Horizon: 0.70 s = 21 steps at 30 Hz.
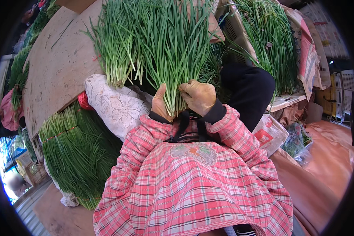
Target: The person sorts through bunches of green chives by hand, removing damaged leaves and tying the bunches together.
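Observation:
Long green garlic chives [174, 56] fan out in front of me, their pale stem ends pointing towards my body. My left hand [161, 103] is closed around the left side of the stem ends, thumb up. On the right side of the same stems, my right hand [199, 96] pinches some between thumb and fingers. Both hands look gloved in a thin yellowish material. Another loose pile of chives [116, 62] lies just left of the held ones, on the edge of a wooden board [59, 56].
Tied chive bundles [73, 153] stand at the lower left, beside a white patterned cloth [121, 103]. At the upper right, a plastic crate [289, 100] holds more chives [271, 44]. A clear plastic bag [296, 143] lies to the right. Another person [10, 110] is at the far left.

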Available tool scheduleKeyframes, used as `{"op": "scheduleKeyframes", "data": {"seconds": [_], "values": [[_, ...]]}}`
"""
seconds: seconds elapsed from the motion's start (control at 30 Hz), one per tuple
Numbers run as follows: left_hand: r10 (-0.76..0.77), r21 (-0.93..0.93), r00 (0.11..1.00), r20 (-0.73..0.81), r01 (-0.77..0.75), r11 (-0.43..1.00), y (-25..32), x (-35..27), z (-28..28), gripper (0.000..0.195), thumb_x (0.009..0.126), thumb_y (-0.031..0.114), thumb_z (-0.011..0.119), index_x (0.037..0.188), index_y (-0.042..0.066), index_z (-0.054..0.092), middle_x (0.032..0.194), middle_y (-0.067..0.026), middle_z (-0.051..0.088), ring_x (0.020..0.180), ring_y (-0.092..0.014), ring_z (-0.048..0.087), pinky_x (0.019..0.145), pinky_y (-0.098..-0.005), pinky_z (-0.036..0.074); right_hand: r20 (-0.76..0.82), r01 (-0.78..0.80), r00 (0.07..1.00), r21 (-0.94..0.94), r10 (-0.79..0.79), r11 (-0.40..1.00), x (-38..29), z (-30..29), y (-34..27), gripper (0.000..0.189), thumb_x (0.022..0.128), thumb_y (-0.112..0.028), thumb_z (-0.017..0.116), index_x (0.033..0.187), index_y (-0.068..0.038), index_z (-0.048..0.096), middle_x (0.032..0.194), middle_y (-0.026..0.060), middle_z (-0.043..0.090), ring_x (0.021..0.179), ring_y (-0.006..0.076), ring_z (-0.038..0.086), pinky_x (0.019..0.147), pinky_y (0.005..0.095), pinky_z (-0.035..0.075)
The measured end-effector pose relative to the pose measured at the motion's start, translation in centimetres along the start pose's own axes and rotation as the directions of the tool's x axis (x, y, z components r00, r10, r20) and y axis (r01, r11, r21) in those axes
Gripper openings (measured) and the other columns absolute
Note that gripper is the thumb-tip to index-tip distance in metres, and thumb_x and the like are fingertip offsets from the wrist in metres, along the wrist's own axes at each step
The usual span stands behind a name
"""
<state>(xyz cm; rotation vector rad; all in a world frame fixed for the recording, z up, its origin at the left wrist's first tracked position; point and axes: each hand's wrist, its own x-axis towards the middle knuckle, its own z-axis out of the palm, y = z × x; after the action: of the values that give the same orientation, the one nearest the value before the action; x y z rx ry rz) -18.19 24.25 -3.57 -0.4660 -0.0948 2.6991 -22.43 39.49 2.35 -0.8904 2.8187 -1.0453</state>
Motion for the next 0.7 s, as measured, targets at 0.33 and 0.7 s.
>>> {"op": "scheduleKeyframes", "data": {"seconds": [0.33,0.7], "values": [[-0.085,0.199,0.99,0.111,0.062,0.978,-0.4,0.5,1.7,0.073,0.087,0.043,0.049,0.139,-0.002,0.024,0.138,-0.0304,0.029,0.118,-0.042,0.045,0.092,-0.0525,0.045,0.388,-0.275,0.921,0.703,-0.029,0.656,-3.4,-4.2,2.3,0.01,0.069,-0.001,0.065,0.078,0.0,0.061,0.107,0.0113,0.054,0.095,0.0203,0.054,0.084,0.0289,0.044],[-0.117,0.286,0.992,0.054,0.097,0.953,0.4,1.0,0.2,0.056,0.088,0.026,0.055,0.132,-0.004,0.038,0.13,-0.0221,0.046,0.093,-0.027,0.063,0.071,-0.0386,0.057,0.61,-0.366,0.772,0.657,-0.179,0.659,-6.2,-7.1,0.5,0.007,0.075,-0.006,0.064,0.079,-0.002,0.06,0.078,0.005,0.058,0.075,0.0167,0.055,0.069,0.0283,0.045]]}}
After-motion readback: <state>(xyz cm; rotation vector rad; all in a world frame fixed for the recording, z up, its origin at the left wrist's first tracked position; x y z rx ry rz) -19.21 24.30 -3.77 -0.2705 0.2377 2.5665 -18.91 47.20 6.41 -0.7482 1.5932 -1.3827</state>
